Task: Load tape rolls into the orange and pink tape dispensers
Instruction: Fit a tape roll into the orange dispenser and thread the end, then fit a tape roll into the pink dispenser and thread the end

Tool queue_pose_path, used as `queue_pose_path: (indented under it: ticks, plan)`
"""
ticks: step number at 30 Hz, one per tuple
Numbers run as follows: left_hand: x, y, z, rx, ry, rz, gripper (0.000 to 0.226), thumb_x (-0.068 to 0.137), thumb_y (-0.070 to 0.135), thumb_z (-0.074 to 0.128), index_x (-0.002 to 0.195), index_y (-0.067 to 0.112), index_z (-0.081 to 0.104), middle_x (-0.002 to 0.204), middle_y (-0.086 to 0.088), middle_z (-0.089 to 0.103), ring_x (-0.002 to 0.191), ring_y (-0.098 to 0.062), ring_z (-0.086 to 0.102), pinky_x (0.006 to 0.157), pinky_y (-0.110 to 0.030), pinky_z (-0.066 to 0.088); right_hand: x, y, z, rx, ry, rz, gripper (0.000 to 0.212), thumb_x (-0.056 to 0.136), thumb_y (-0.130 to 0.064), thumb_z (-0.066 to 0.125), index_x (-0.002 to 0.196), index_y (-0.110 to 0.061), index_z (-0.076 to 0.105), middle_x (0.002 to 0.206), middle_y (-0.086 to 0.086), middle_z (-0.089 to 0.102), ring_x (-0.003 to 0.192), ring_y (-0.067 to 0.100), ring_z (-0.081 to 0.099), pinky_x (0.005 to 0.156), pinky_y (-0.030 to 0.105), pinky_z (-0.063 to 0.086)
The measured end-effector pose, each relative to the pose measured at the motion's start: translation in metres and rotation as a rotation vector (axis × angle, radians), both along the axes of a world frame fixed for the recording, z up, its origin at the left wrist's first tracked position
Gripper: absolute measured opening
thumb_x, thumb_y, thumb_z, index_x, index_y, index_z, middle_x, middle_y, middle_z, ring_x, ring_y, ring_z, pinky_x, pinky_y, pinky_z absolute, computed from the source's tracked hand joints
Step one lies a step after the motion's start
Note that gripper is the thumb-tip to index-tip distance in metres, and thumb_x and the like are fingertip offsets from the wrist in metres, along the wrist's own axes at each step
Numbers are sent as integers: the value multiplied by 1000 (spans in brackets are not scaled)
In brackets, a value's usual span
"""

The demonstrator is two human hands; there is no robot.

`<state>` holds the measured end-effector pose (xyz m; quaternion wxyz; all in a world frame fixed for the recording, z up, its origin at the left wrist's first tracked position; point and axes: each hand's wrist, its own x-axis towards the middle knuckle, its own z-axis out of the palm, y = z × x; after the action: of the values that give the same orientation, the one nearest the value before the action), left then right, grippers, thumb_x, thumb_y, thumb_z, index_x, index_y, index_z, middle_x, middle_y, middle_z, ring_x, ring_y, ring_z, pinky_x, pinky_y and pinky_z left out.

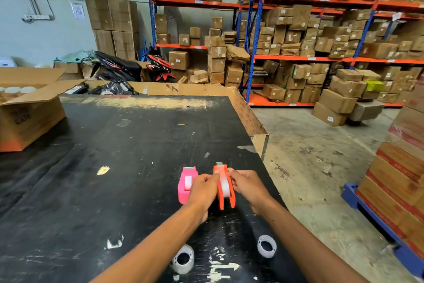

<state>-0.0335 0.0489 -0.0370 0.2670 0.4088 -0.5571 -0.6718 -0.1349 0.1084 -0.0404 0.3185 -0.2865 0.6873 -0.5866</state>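
Lower centre of frame: the orange plastic tape dispenser (226, 187), white tape roll (224, 185) inside, is pinched between the left hand (203, 187) and right hand (246, 185); no writing is legible.

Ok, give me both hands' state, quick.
Left hand: closed on the orange dispenser's left side.
Right hand: closed on its right side.

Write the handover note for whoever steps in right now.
Left hand and right hand both grip the orange dispenser, one on each side; a tape roll sits in it.
Pink dispenser stands just left, with a roll in it too.
Two spare rolls lie on the black table, near its front edge.
Left: check that the orange roll is seated and its tape fed to the cutter.
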Motion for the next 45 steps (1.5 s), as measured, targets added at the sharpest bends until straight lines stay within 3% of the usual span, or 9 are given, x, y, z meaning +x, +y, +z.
queue_pose_path:
  ticks: [8, 13, 19, 23, 25, 28, 32, 38, 45]
  plan:
    - [-19, -6, -10, -13, -95, 22, 38, 98, 29, 45, 107, -1, 66, 108, -20, 73, 105, -31, 67, 93, -39, 51, -10, -19, -15, 40, -26, -30, 34, 91, -28, 56, 77, -4, 76, 92, 21, 76, 95, 32, 71, 97, 48, 52]
    - [-21, -9, -14, -67, -142, -22, 34, 99, 26, 43, 113, 3, 64, 112, -14, 71, 106, -25, 65, 90, -33, 49, -11, -23, -20, 61, -14, -38, 34, 90, -31, 57, 68, -13, 77, 76, 5, 78, 79, 18, 73, 70, 26, 55]
    - [-14, -7, -9, -128, -149, -75, 32, 100, 22, 40, 107, 5, 67, 100, -8, 70, 95, -19, 64, 73, -18, 45, -14, -21, -21, 73, -9, -27, 35, 93, -29, 53, 81, -6, 76, 99, 21, 75, 96, 28, 71, 99, 44, 51]
    - [1, -15, 3, -309, -159, -85, 23, 96, 8, 46, 84, 19, 61, 82, 4, 62, 82, -12, 58, 67, -12, 45, -20, -19, -9, 48, 195, -120, 39, 93, -30, 53, 61, -8, 58, 56, 6, 44, 55, 12, 41, 60, 32, 37]
    - [15, -27, 11, -422, -190, -67, 29, 90, -3, 50, 111, 10, 64, 109, -2, 67, 107, -17, 60, 91, -17, 46, -19, -24, 1, 14, 324, -153, 42, 91, -28, 55, 63, 4, 56, 54, 7, 40, 53, 17, 38, 59, 33, 35]
    - [43, -51, 15, -546, -287, -77, 62, 81, -6, 57, 141, 2, 43, 143, -12, 52, 132, -20, 49, 106, -21, 35, -4, -38, 19, -30, 444, -77, 24, 87, -17, 60, 79, 2, 72, 76, 15, 72, 71, 21, 63, 71, 34, 50]
    - [71, -78, 3, -600, -577, -416, 94, 75, 8, 71, 152, 4, 18, 159, -12, 25, 147, -21, 24, 117, -23, 18, 27, -64, 25, 193, 569, 160, 19, 83, -11, 59, 81, -1, 75, 70, 14, 66, 70, 21, 60, 72, 32, 52]
    - [85, -83, -23, -728, -484, -453, 53, 77, 36, 76, 123, 16, 61, 113, -14, 67, 111, -31, 59, 101, -42, 44, 62, -85, 14, 474, 682, 149, 23, 81, -27, 66, 76, -6, 60, 92, 25, 65, 92, 35, 64, 71, 33, 46]
    - [93, -90, -32, -820, -514, -416, 63, 76, 53, 69, 135, 36, 51, 143, -2, 54, 141, -23, 36, 115, -40, 31, 72, -92, 10, 534, 820, 25, 35, 80, -28, 71, 101, -2, 62, 112, 19, 66, 104, 37, 62, 68, 32, 41]
